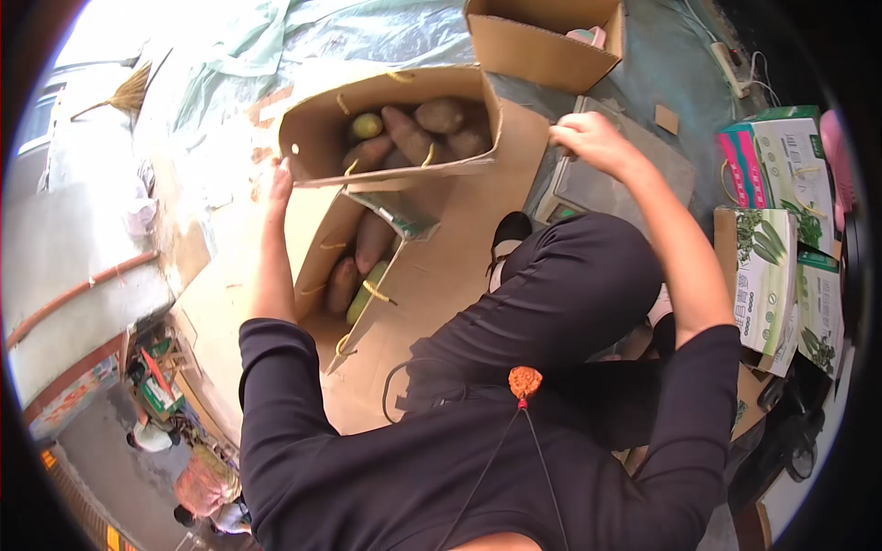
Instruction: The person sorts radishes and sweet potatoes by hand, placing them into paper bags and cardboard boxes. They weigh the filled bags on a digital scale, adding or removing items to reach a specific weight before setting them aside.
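Note:
A cardboard box (395, 174) with yellow cord loops holds several brown, root-like vegetables (409, 136) and a rounder yellow-green one (366, 126). My left hand (281, 182) is closed on the left end of this box, its thumb up along the edge. In front of it, a second open box (367, 298) with similar loops holds reddish-brown roots (341, 285) and a long green vegetable (369, 292). To the right, my right hand (590, 142) is closed, its fingertips beside the edge of brown cardboard (525, 138). What it pinches is too small to make out.
Another cardboard box (542, 50) stands at the back with a pink item inside. A grey flat-topped device (625, 174) lies by my knee. Printed vegetable boxes (767, 275) are stacked at right. A broom (129, 92) is far left; people (152, 436) are lower left.

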`<state>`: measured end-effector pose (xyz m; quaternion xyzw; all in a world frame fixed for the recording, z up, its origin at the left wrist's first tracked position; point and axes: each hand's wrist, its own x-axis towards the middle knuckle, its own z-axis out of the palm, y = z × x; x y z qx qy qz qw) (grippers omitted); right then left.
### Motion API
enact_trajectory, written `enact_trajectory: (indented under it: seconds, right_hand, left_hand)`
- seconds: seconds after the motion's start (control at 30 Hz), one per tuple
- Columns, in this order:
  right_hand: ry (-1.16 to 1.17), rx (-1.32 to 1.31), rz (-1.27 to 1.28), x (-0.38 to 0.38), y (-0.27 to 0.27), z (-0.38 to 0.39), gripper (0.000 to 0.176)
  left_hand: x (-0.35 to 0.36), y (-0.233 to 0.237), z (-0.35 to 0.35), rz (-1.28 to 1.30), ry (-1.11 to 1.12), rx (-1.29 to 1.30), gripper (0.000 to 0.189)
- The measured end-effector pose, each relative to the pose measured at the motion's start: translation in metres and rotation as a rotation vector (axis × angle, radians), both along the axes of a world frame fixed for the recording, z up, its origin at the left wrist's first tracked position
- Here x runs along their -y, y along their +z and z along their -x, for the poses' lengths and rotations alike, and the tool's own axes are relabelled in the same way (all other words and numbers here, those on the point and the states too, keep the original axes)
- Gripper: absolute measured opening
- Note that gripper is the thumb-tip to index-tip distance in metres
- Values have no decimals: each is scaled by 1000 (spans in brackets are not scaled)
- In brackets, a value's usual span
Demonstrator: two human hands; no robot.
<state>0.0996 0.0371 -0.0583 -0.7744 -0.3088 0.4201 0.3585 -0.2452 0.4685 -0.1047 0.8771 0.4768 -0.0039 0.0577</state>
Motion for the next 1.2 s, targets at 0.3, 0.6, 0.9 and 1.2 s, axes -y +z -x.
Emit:
enact_trajectory:
  seconds: [0.3,0.6,0.9,1.2]
  right_hand:
    - [-203,-25,239,129,38,11,23]
    - [-367,-96,239,190,55,33,22]
    - [-414,-131,173,240,47,43,22]
    - [-433,-55,23,254,78,42,23]
  left_hand:
    - [248,80,81,473,-267,65,60]
    - [263,42,124,453,-162,-109,20]
    - [266,65,228,443,-496,-460,20]
    - [266,49,320,343,-607,-849,24]
